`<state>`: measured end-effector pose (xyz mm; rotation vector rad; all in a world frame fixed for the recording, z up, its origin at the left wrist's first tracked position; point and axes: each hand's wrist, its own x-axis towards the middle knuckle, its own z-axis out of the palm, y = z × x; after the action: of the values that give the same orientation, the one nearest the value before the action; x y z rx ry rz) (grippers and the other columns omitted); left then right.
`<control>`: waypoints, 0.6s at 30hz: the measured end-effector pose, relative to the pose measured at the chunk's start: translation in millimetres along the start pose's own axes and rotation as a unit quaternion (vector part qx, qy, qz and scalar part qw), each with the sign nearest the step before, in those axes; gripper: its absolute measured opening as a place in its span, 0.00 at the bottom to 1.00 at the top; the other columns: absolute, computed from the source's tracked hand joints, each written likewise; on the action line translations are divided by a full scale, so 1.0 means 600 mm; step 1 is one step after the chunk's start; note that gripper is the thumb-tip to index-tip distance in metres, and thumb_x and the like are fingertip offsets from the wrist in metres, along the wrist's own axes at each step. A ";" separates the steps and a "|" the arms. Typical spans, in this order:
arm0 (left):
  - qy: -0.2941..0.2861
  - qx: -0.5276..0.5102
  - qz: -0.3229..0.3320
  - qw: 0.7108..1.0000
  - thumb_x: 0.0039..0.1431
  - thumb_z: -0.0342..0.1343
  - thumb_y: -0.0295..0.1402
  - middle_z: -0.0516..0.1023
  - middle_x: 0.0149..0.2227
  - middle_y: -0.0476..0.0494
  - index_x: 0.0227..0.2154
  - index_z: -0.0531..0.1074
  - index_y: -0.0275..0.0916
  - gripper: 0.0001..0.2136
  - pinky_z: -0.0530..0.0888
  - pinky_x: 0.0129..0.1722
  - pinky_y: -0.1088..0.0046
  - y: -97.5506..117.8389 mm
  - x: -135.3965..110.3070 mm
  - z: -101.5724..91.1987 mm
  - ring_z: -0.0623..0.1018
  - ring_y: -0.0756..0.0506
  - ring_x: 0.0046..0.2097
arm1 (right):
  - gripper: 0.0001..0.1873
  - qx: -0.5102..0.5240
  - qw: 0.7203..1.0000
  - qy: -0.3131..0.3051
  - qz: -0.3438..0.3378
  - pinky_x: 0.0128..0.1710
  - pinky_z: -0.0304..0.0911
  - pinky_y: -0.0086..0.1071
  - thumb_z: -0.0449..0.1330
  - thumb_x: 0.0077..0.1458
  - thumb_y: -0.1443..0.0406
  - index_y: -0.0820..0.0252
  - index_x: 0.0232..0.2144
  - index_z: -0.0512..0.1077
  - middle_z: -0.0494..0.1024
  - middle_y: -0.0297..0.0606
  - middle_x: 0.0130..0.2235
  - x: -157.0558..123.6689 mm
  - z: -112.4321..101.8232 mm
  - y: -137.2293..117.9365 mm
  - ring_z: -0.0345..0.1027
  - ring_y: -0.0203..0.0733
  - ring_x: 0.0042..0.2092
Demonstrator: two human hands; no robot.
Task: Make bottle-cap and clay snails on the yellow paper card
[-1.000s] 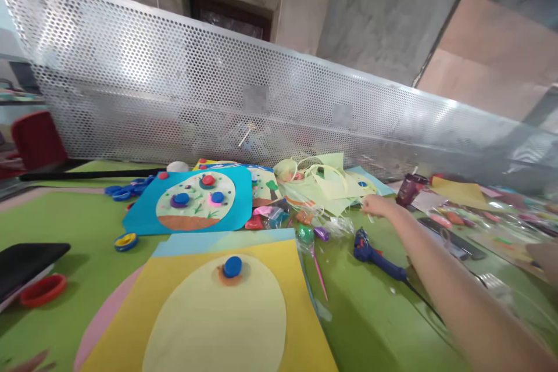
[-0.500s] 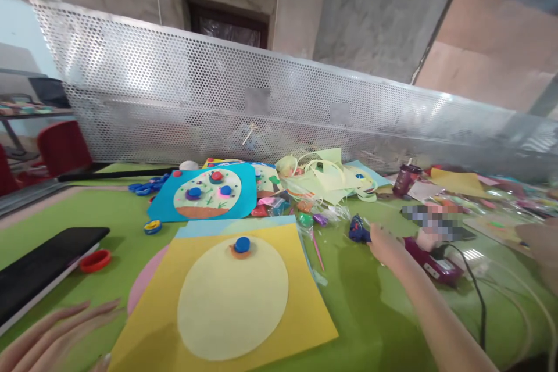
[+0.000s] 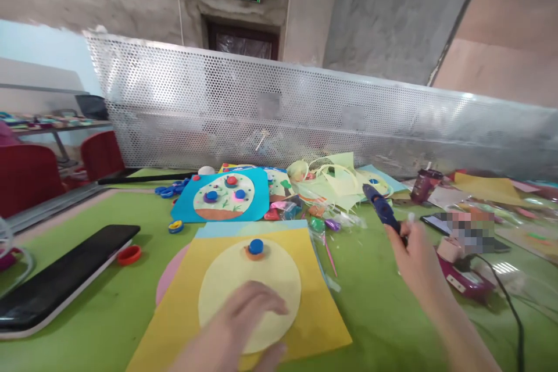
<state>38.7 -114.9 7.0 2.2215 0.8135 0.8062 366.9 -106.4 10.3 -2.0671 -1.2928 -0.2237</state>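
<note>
Amid paper scraps [image 3: 333, 181] and bottle caps [image 3: 168, 190] on the green counter [image 3: 379, 314], my right hand [image 3: 416, 256] grips the dark-blue glue gun [image 3: 381, 207] aloft, nozzle tilted away, my open left hand [image 3: 244, 319] flat on a pale circle [image 3: 272, 270].

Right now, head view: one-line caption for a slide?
Right hand holds a blue glue gun up; left hand rests on the pale oval on yellow paper.

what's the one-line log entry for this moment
left hand: flat on pale circle | right hand: gripping glue gun, nozzle pointing away | blue cap: on circle's far edge
</note>
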 end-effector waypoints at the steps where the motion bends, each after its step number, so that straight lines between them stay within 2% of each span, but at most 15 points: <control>1: -0.049 -0.034 -0.028 0.998 0.52 0.55 0.33 0.75 0.43 0.43 0.41 0.71 0.44 0.12 0.70 0.45 0.66 0.010 0.024 0.019 0.74 0.41 0.44 | 0.12 0.039 0.999 0.009 -0.019 0.24 0.62 0.35 0.45 0.59 0.58 0.55 0.25 0.56 0.65 0.34 0.22 -0.012 -0.009 -0.019 0.64 0.43 0.25; 3: -0.097 -0.148 -0.083 0.981 0.55 0.54 0.39 0.72 0.47 0.38 0.48 0.68 0.41 0.18 0.69 0.46 0.60 0.023 0.071 0.058 0.72 0.40 0.45 | 0.14 0.110 0.992 0.012 -0.058 0.32 0.65 0.35 0.43 0.57 0.54 0.55 0.26 0.58 0.71 0.37 0.27 -0.039 -0.019 -0.054 0.69 0.45 0.33; 4: -0.096 -0.236 -0.100 0.962 0.57 0.52 0.43 0.70 0.48 0.35 0.52 0.65 0.39 0.22 0.68 0.47 0.58 0.026 0.094 0.077 0.71 0.39 0.46 | 0.15 0.136 0.988 0.008 -0.070 0.33 0.66 0.35 0.44 0.56 0.52 0.55 0.28 0.60 0.72 0.37 0.28 -0.053 -0.021 -0.070 0.70 0.44 0.34; 5: -0.100 -0.272 -0.093 0.953 0.58 0.48 0.46 0.70 0.49 0.33 0.54 0.62 0.36 0.25 0.69 0.46 0.58 0.028 0.115 0.095 0.72 0.39 0.46 | 0.16 0.170 0.983 0.003 -0.073 0.33 0.66 0.34 0.45 0.56 0.51 0.55 0.30 0.62 0.73 0.36 0.28 -0.066 -0.019 -0.082 0.70 0.44 0.35; 7: -0.097 -0.321 -0.073 0.939 0.62 0.39 0.47 0.69 0.50 0.34 0.56 0.58 0.34 0.26 0.72 0.42 0.64 0.029 0.148 0.125 0.72 0.42 0.47 | 0.15 0.292 0.955 -0.025 -0.040 0.32 0.67 0.32 0.50 0.55 0.51 0.55 0.32 0.65 0.75 0.35 0.30 -0.087 -0.006 -0.098 0.71 0.44 0.35; 9: -0.079 -0.345 -0.057 0.933 0.63 0.39 0.47 0.70 0.50 0.38 0.55 0.60 0.37 0.24 0.72 0.44 0.65 0.029 0.167 0.143 0.72 0.43 0.46 | 0.14 0.379 0.924 -0.048 0.008 0.32 0.68 0.31 0.55 0.52 0.52 0.55 0.33 0.66 0.76 0.35 0.31 -0.100 0.015 -0.103 0.71 0.44 0.36; 11: -0.049 -0.350 -0.049 0.934 0.63 0.40 0.45 0.72 0.48 0.40 0.53 0.63 0.38 0.22 0.70 0.46 0.65 0.026 0.174 0.151 0.72 0.43 0.45 | 0.16 0.466 0.880 -0.050 0.071 0.36 0.68 0.32 0.58 0.50 0.51 0.54 0.35 0.67 0.77 0.35 0.36 -0.107 0.041 -0.102 0.70 0.44 0.41; 14: 0.001 -0.331 -0.042 0.943 0.63 0.43 0.42 0.75 0.43 0.42 0.49 0.67 0.38 0.18 0.68 0.48 0.66 0.015 0.176 0.151 0.72 0.43 0.43 | 0.19 0.565 0.812 -0.052 0.137 0.45 0.67 0.36 0.59 0.49 0.52 0.50 0.42 0.67 0.74 0.34 0.47 -0.113 0.076 -0.101 0.64 0.44 0.52; 16: 0.028 -0.304 -0.048 0.951 0.62 0.45 0.40 0.76 0.40 0.43 0.45 0.71 0.37 0.16 0.68 0.46 0.67 0.007 0.177 0.149 0.72 0.43 0.41 | 0.18 0.578 0.801 -0.061 0.143 0.47 0.66 0.38 0.59 0.49 0.53 0.48 0.43 0.68 0.74 0.32 0.48 -0.116 0.091 -0.103 0.61 0.44 0.55; 18: 0.045 -0.272 -0.060 0.959 0.61 0.45 0.40 0.76 0.37 0.42 0.41 0.72 0.37 0.15 0.69 0.43 0.68 0.002 0.180 0.146 0.73 0.43 0.39 | 0.14 0.571 0.809 -0.051 0.127 0.46 0.67 0.40 0.57 0.50 0.54 0.48 0.41 0.71 0.75 0.32 0.46 -0.116 0.096 -0.106 0.62 0.45 0.54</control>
<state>168.7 -68.7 -11.3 1.6446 0.6619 0.9428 267.1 -103.9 -37.4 -1.1425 -0.8138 0.6592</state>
